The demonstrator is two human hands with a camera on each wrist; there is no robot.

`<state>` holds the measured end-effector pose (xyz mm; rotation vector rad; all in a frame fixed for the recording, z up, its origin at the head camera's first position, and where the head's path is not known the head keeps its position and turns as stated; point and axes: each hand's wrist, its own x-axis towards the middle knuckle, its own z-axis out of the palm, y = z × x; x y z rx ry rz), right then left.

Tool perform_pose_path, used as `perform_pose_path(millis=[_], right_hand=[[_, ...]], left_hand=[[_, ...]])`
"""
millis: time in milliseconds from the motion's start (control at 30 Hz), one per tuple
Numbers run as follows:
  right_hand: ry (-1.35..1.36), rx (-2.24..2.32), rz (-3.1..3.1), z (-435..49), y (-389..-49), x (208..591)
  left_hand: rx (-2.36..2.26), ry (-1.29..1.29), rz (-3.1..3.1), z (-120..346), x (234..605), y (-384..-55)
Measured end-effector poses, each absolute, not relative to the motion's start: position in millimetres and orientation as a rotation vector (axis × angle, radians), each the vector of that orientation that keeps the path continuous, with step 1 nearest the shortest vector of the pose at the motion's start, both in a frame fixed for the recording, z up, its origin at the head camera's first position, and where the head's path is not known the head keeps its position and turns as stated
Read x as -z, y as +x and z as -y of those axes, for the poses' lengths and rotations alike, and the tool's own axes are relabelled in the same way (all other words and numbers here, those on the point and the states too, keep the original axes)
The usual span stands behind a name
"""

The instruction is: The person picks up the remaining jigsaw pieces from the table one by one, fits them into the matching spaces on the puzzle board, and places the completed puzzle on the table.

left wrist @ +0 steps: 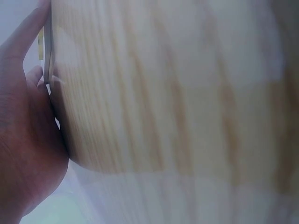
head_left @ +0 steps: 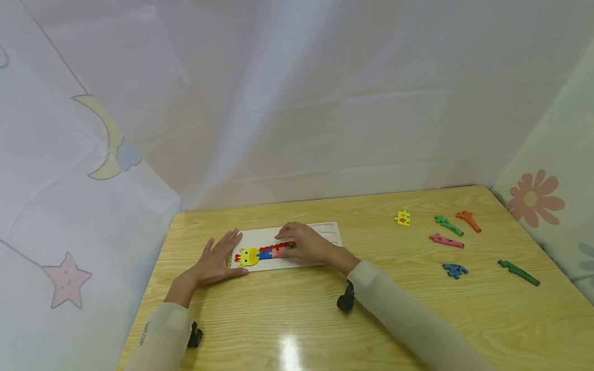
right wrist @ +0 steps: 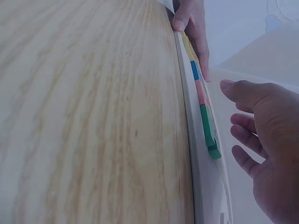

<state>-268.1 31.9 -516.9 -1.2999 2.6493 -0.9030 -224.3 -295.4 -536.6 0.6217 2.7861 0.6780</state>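
A white puzzle board (head_left: 256, 236) lies lengthwise on the table. My left hand (head_left: 217, 262) rests at its left end, fingers spread over the far corner and thumb at the near edge. Along the board, a yellow giraffe-head piece (head_left: 249, 257) joins a blue piece (head_left: 264, 255), a pink piece (right wrist: 200, 92) and a green piece (right wrist: 208, 130). A wavy red strip (head_left: 275, 247) runs above them. Over the green end is my right hand (head_left: 307, 245); the right wrist view shows its fingers loosely bent, apart from the pieces, with nothing between them.
Loose puzzle pieces lie on the right of the wooden table (head_left: 263, 310): yellow (head_left: 403, 218), light green (head_left: 448, 225), orange (head_left: 469, 221), pink (head_left: 447, 241), blue (head_left: 455, 271) and dark green (head_left: 519, 273). Pale printed curtains (head_left: 324, 122) enclose the table's back and sides.
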Motion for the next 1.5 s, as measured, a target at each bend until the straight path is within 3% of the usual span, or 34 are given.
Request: perform_pose_path(millis=[1500], right_hand=[[-1.281,0.888,-2.712,-90,-267,508]], left_hand=[[-0.684,0.598,-2.785,296,539,-225]])
